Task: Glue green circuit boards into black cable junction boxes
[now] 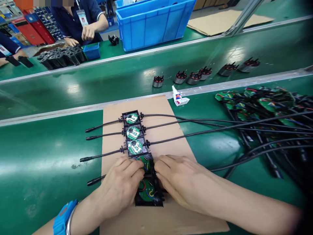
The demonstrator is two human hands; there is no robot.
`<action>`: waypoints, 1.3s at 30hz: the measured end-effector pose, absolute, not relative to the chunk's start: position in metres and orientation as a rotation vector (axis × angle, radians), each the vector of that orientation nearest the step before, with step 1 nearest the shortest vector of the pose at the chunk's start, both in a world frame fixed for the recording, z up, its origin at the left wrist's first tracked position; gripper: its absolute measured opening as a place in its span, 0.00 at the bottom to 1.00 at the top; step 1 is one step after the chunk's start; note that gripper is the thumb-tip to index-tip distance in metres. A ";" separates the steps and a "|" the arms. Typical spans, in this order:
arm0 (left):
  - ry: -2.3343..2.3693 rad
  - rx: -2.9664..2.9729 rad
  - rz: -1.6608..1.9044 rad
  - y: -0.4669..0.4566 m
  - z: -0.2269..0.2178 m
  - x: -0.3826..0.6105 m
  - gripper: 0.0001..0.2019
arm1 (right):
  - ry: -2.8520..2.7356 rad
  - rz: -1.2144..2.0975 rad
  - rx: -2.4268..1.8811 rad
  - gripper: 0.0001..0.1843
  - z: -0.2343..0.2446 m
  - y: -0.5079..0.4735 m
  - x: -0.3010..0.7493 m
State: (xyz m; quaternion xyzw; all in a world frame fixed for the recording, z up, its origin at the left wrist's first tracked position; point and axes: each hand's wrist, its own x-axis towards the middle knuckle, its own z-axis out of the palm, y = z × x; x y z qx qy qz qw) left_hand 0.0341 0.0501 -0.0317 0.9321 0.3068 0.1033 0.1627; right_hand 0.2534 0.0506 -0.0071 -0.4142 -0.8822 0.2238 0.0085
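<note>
A column of black housings with round green circuit boards lies on a cardboard sheet, with black cables running out left and right. My left hand and my right hand rest palm down on either side of the nearest housings, fingers pressing on a green circuit board. Another green board sits in the closest housing between my hands. A blue watch is on my left wrist.
A glue bottle lies by the conveyor rail. A heap of green boards with cables fills the right. Motor stators ride the belt. Beyond it stand blue crates, black parts and a seated person.
</note>
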 end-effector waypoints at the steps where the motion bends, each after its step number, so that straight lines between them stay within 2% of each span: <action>1: 0.874 2.657 0.303 0.050 -0.033 0.033 0.13 | -2.776 0.622 -1.321 0.10 -0.010 0.049 0.253; 3: 0.879 2.674 0.307 0.049 -0.035 0.031 0.14 | -2.772 0.561 -1.430 0.10 -0.013 0.049 0.252; 6: 0.890 2.711 0.273 0.047 -0.035 0.032 0.15 | -2.707 0.669 -1.565 0.09 -0.011 0.056 0.251; 15: 0.916 2.769 0.249 0.045 -0.036 0.035 0.17 | -2.967 0.858 -1.472 0.06 0.005 0.083 0.244; 22: 0.917 2.805 0.157 0.041 -0.042 0.036 0.25 | -2.969 1.089 -1.488 0.04 0.010 0.089 0.242; 25: 0.918 2.812 0.075 0.041 -0.043 0.041 0.30 | -3.030 1.035 -1.517 0.04 0.003 0.088 0.240; 31: 0.958 2.843 -0.051 0.042 -0.039 0.052 0.28 | -3.106 0.859 -1.552 0.07 -0.002 0.083 0.234; 36: 0.961 2.925 0.022 0.040 -0.038 0.050 0.27 | -2.815 0.613 -1.652 0.09 -0.010 0.072 0.247; 39: 0.983 2.905 0.089 0.041 -0.040 0.048 0.27 | -2.615 0.541 -1.512 0.09 -0.022 0.066 0.257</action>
